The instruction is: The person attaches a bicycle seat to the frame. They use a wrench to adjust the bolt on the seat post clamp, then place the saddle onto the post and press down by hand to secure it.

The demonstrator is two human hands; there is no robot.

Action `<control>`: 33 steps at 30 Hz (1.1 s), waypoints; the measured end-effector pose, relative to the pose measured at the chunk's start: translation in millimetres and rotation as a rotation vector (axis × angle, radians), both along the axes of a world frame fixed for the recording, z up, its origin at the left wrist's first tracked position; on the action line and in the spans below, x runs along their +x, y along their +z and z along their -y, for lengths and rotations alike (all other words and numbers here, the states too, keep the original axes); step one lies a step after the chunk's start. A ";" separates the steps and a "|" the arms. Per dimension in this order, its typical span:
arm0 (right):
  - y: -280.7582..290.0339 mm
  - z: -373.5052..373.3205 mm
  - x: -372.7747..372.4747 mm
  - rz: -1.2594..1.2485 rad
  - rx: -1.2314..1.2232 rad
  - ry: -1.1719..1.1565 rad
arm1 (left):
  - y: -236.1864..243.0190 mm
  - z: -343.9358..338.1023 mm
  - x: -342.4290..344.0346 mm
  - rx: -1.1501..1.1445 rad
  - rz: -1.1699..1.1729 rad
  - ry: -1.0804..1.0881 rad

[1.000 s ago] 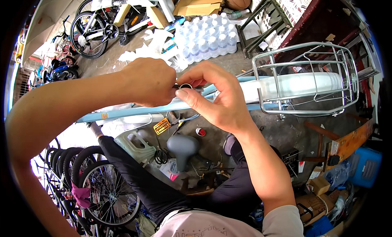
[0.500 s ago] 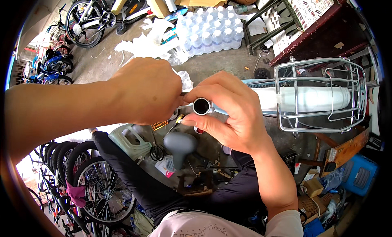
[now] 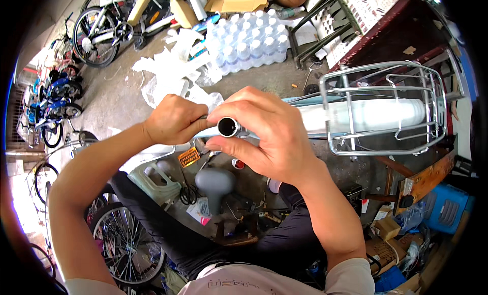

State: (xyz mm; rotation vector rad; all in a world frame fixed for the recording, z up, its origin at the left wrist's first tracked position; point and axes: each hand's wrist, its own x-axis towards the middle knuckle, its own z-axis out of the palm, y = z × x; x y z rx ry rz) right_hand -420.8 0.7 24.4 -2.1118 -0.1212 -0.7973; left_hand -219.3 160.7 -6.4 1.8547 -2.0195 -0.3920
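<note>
Near the middle of the head view, my right hand [image 3: 267, 135] curls round the open top of a silver metal tube [image 3: 237, 127], index finger above it and thumb below. My left hand [image 3: 175, 119] is closed just left of the tube, its thumb reaching toward it on a thin dark piece mostly hidden by the fingers. A pale blue bicycle frame [image 3: 293, 101] runs behind my hands. To the right are its white rear fender [image 3: 366, 112] and a chrome wire rack [image 3: 386, 88].
A grey saddle [image 3: 214, 184], green plastic stool [image 3: 155, 185], orange card [image 3: 188, 156] and tools lie below. Bottled-water packs [image 3: 246, 46], packing scraps, bicycles [image 3: 99, 33] and a metal-framed chair [image 3: 317, 30] stand beyond. Wheels [image 3: 127, 244] are at lower left, a blue case [image 3: 442, 208] at right.
The tube's open end has turned into view since a second ago. In the last half second, both hands and the tube have shifted left in the view, the left forearm dropping lower.
</note>
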 end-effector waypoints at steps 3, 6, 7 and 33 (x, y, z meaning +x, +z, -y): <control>1.3 -5.2 -1.8 0.025 0.000 -0.021 | 13.0 -2.5 -2.9 0.057 0.040 0.028; -1.6 -8.3 -1.7 0.094 0.002 -0.074 | 32.9 -2.7 -10.2 0.140 0.021 0.106; -4.2 -8.8 -0.3 0.115 -0.016 -0.094 | 43.3 -1.9 -11.3 0.241 -0.007 0.146; -1.7 -2.5 4.4 0.176 -0.078 -0.058 | 139.0 69.9 -53.8 0.930 0.473 0.170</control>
